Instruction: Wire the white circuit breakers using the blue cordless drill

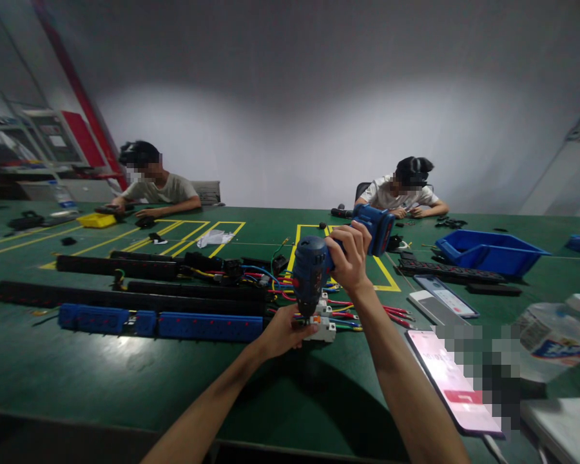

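Observation:
My right hand (350, 254) is wrapped round the handle of a blue cordless drill (310, 270). The drill's nose points down at a white circuit breaker (323, 330) on the table; its tip is partly hidden. Closed against the breaker's near left side, my left hand (283, 334) steadies it. More white breakers stand just behind this one. A blue power strip (210, 327) lies to the left of my left hand. Red, blue and yellow-green wires (348, 314) with bare ends stick out to the right of the breakers.
Black power strips (101, 296) lie behind the blue one. To the right are phones (454, 380), a plastic bottle (555, 338) and a blue bin (490, 251). Two people sit across the green table, near a yellow tray (96, 220) and a black strip (449, 269).

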The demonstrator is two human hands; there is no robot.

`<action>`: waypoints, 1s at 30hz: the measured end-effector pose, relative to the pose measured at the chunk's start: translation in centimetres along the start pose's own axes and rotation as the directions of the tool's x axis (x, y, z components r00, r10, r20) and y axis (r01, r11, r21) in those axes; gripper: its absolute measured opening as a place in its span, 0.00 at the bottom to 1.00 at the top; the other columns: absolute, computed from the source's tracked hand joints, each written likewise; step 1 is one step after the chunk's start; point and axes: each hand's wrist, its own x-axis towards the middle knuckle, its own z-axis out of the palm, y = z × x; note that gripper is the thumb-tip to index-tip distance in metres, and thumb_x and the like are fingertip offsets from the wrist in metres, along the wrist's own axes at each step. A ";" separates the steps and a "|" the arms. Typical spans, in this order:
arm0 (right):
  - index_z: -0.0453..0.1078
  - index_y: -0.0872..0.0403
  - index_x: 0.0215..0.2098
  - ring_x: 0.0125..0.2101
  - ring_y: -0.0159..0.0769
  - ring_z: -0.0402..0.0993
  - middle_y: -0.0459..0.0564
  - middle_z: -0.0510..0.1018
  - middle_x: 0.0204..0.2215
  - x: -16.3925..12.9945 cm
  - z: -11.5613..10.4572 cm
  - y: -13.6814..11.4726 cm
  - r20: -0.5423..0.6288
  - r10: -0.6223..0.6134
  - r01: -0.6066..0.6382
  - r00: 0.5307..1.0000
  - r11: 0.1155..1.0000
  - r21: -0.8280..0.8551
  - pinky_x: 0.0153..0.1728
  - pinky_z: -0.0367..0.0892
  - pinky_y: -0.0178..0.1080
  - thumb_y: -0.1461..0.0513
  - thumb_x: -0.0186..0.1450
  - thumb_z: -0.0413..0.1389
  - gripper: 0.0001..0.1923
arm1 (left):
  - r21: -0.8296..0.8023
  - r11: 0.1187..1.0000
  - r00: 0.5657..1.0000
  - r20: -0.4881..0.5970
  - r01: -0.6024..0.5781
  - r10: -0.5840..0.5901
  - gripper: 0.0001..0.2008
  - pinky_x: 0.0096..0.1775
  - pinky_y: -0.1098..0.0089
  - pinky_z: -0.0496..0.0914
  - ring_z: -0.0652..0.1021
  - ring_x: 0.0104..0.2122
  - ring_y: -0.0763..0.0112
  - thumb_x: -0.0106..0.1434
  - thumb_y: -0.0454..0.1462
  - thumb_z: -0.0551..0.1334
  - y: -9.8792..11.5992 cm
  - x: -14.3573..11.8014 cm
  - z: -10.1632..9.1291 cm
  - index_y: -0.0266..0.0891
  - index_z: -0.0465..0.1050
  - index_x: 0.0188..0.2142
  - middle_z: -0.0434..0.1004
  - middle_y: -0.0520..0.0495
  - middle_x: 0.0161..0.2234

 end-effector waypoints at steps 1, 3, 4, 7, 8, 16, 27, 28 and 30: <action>0.70 0.48 0.44 0.47 0.40 0.71 0.48 0.76 0.39 0.0 0.0 0.0 0.004 0.002 -0.002 1.000 1.000 0.002 0.59 0.59 0.54 0.66 0.66 0.55 0.10 | 0.009 1.000 1.000 -0.003 -0.004 0.004 0.29 0.20 0.75 0.69 0.72 0.18 0.78 0.60 0.52 0.68 0.1 0.0 0.0 0.34 0.72 0.53 0.80 0.44 0.36; 0.69 0.48 0.45 0.48 0.40 0.70 0.49 0.76 0.40 0.0 0.0 0.0 0.007 0.003 -0.003 1.000 1.000 0.008 0.59 0.59 0.54 0.66 0.66 0.55 0.10 | 0.031 0.999 1.000 -0.004 -0.012 0.012 0.28 0.20 0.76 0.68 0.72 0.19 0.78 0.61 0.51 0.68 0.4 0.0 0.0 0.34 0.73 0.52 0.80 0.44 0.35; 0.69 0.48 0.45 0.48 0.40 0.70 0.49 0.76 0.40 0.0 -0.1 0.0 0.005 0.002 -0.002 1.000 1.000 0.010 0.59 0.59 0.54 0.66 0.66 0.55 0.10 | 0.043 0.999 1.000 -0.005 -0.019 0.019 0.27 0.20 0.76 0.68 0.72 0.18 0.78 0.61 0.51 0.67 0.5 -0.1 -0.1 0.33 0.73 0.52 0.80 0.44 0.35; 0.69 0.49 0.45 0.47 0.39 0.71 0.49 0.76 0.39 0.1 -0.1 0.1 -0.004 -0.007 0.007 1.000 1.000 0.006 0.59 0.60 0.54 0.67 0.66 0.54 0.10 | 0.069 0.997 0.999 -0.005 -0.040 0.040 0.27 0.20 0.76 0.67 0.72 0.19 0.78 0.62 0.50 0.67 0.5 0.0 -0.1 0.33 0.74 0.52 0.81 0.43 0.36; 0.69 0.49 0.45 0.47 0.39 0.71 0.49 0.76 0.39 0.1 -0.1 0.1 -0.007 -0.011 0.011 1.000 1.000 0.003 0.58 0.60 0.54 0.67 0.66 0.54 0.10 | 0.073 0.996 0.999 -0.010 -0.043 0.044 0.27 0.19 0.76 0.67 0.72 0.19 0.77 0.61 0.51 0.67 0.5 0.0 -0.2 0.33 0.74 0.51 0.81 0.43 0.37; 0.69 0.50 0.44 0.47 0.39 0.70 0.49 0.76 0.39 0.1 0.0 0.1 0.005 -0.006 0.006 1.000 1.000 -0.012 0.59 0.59 0.53 0.67 0.66 0.54 0.10 | 0.109 0.989 0.994 -0.046 -0.098 0.103 0.24 0.30 0.71 0.74 0.80 0.31 0.66 0.61 0.50 0.68 0.1 0.2 -0.2 0.35 0.77 0.49 0.82 0.41 0.42; 0.69 0.49 0.44 0.47 0.40 0.70 0.49 0.76 0.39 0.2 -0.1 0.0 0.013 -0.006 0.006 1.000 1.000 -0.013 0.59 0.59 0.54 0.66 0.67 0.54 0.09 | 0.172 0.970 0.983 -0.038 -0.170 0.179 0.20 0.45 0.65 0.75 0.80 0.45 0.58 0.63 0.48 0.67 0.8 0.1 -0.2 0.37 0.78 0.48 0.82 0.43 0.43; 0.69 0.49 0.44 0.47 0.40 0.70 0.49 0.76 0.39 0.2 -0.1 0.0 0.012 -0.006 0.006 1.000 1.000 -0.016 0.59 0.59 0.53 0.66 0.66 0.54 0.09 | 0.179 0.969 0.983 -0.036 -0.171 0.181 0.20 0.45 0.65 0.75 0.80 0.45 0.58 0.63 0.48 0.66 0.9 0.1 -0.2 0.37 0.78 0.48 0.82 0.43 0.43; 0.69 0.50 0.44 0.47 0.40 0.70 0.49 0.76 0.38 0.2 -0.1 0.0 0.008 -0.010 0.010 1.000 1.000 -0.018 0.59 0.60 0.53 0.66 0.66 0.55 0.09 | 0.203 0.963 0.982 -0.029 -0.177 0.187 0.19 0.45 0.65 0.75 0.80 0.44 0.58 0.64 0.47 0.66 1.1 0.1 -0.3 0.36 0.79 0.48 0.83 0.43 0.42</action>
